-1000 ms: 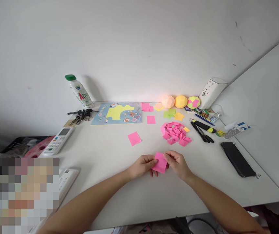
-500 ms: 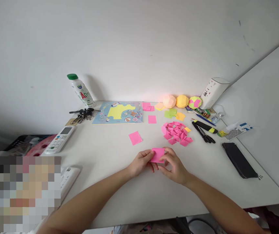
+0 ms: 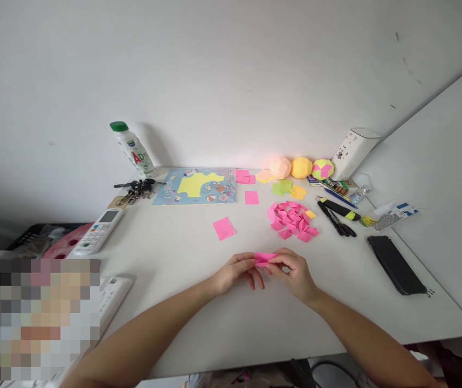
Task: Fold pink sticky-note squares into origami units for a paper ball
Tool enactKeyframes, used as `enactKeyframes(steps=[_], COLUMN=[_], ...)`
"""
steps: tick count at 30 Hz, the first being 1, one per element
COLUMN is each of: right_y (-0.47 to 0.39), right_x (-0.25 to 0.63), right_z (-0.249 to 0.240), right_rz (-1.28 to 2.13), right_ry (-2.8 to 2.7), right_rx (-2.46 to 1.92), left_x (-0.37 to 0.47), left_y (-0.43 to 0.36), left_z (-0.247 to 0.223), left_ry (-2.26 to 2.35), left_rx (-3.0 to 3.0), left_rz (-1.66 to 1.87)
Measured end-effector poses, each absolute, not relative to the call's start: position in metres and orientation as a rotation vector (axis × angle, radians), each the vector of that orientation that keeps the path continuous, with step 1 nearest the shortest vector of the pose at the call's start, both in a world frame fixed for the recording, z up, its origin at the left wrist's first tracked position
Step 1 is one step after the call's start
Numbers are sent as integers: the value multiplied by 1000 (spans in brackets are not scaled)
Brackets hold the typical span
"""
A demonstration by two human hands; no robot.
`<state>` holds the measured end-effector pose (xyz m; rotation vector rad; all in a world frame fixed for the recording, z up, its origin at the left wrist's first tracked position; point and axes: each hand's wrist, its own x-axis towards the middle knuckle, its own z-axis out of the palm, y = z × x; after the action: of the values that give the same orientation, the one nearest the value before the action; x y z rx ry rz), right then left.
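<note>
Between my two hands, just above the white table, is a pink paper square (image 3: 263,259), bent into a narrow strip. My left hand (image 3: 236,271) pinches its left end between thumb and forefinger, the other fingers curled beneath. At the right end my right hand (image 3: 293,271) grips it with thumb and fingers. A flat pink sticky note (image 3: 224,229) lies beyond my left hand, and another pink note (image 3: 251,198) sits farther back. Past my right hand is a pile of folded pink paper pieces (image 3: 291,221).
Three paper balls (image 3: 302,167) line the wall near a white box (image 3: 355,154). Scissors (image 3: 338,221), a cutter (image 3: 339,209) and a black pouch (image 3: 396,265) lie right. At left are a bottle (image 3: 133,151), keys (image 3: 139,189), a remote (image 3: 99,231) and a blue booklet (image 3: 166,194).
The pink paper was a flat upright square; now it is folded over into a narrow strip. My right hand has closed its fingers onto the paper's right end.
</note>
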<state>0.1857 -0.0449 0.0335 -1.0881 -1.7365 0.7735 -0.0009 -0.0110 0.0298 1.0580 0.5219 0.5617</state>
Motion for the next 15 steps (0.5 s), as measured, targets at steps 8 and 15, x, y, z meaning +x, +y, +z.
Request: enactKeyframes(steps=[8, 15], right_y=[-46, -47], right_x=[184, 183], right_z=[35, 38], right_rz=[809, 901], right_ry=[-1705, -1645], right_rx=[-1111, -1176], left_x=[4, 4], left_y=[-15, -15], left_z=[26, 27], left_ry=[606, 608], left_rx=[1172, 1190], left_rz=[551, 548])
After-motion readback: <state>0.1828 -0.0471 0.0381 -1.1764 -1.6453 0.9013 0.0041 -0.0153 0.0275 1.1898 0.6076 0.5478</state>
